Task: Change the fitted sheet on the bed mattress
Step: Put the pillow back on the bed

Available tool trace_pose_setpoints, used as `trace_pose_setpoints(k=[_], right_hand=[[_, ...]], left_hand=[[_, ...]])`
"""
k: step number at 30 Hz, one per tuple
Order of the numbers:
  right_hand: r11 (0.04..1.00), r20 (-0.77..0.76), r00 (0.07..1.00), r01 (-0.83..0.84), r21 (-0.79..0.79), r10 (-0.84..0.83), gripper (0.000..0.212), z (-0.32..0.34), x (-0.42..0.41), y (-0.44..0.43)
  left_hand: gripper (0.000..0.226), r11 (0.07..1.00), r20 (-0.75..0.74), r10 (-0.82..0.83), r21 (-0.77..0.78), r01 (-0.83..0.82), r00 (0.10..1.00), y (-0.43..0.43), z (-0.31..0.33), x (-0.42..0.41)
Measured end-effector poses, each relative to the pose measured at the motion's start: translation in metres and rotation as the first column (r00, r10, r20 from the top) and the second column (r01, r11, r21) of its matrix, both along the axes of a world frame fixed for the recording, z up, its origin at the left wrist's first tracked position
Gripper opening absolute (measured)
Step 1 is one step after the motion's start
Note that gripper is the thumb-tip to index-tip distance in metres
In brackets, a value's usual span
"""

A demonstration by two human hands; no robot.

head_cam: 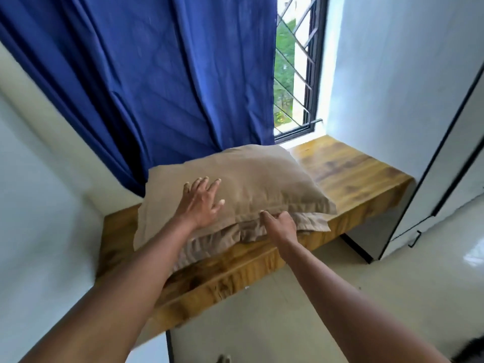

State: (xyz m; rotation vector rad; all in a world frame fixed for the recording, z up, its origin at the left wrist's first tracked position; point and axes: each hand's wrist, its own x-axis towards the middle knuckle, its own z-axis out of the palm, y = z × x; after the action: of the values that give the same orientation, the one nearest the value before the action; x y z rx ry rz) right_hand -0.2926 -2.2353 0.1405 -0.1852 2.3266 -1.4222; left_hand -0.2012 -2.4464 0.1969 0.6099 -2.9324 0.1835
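Two beige pillows lie stacked on a wooden window bench [348,176]. The top pillow [251,176] is plump; the lower pillow [209,239] shows only its flat ruffled edge beneath it. My left hand [201,203] rests flat on the top pillow with fingers spread. My right hand [280,224] is at the front edge of the stack, fingers curled at the seam where the two pillows meet; whether they pinch the fabric I cannot tell. No bed, mattress or fitted sheet is in view.
A dark blue curtain [146,82] hangs behind the pillows and covers most of a barred window [296,74]. White walls flank the bench. A white wardrobe door with black trim [445,158] stands at the right. The floor is pale tile [301,297].
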Motion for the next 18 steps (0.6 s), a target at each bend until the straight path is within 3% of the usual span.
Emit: trace_pose_setpoints(k=[4, 7, 11, 14, 16, 18], right_hand=[[0.959, 0.27, 0.944, 0.236, -0.154, -0.189, 0.104, -0.022, -0.011, -0.056], [0.898, 0.337, 0.889, 0.391, -0.203, -0.311, 0.119, -0.024, -0.017, -0.1], [0.774, 0.327, 0.773, 0.613, -0.16, -0.544, 0.131, -0.025, -0.024, -0.146], [0.68, 0.323, 0.66, 0.73, -0.066, -0.678, 0.144, -0.031, -0.023, -0.167], [0.633, 0.36, 0.589, 0.774, 0.006, -0.723, 0.153, -0.032, -0.022, -0.178], [0.598, 0.415, 0.533, 0.801, 0.033, -0.737, 0.159, -0.036, -0.023, -0.184]], left_hand=[[0.071, 0.993, -0.005, -0.023, 0.116, 0.023, 1.0, -0.087, -0.002, -0.061], [0.07, 0.975, 0.048, -0.074, 0.213, 0.062, 0.996, -0.14, -0.001, -0.098], [0.06, 0.894, 0.142, -0.182, 0.435, 0.104, 0.973, -0.2, 0.007, -0.152], [0.044, 0.857, 0.169, -0.234, 0.501, 0.121, 0.957, -0.227, 0.011, -0.189], [0.049, 0.839, 0.176, -0.269, 0.526, 0.14, 0.947, -0.237, 0.008, -0.212], [0.074, 0.832, 0.22, -0.246, 0.548, 0.089, 0.944, -0.248, -0.004, -0.235]])
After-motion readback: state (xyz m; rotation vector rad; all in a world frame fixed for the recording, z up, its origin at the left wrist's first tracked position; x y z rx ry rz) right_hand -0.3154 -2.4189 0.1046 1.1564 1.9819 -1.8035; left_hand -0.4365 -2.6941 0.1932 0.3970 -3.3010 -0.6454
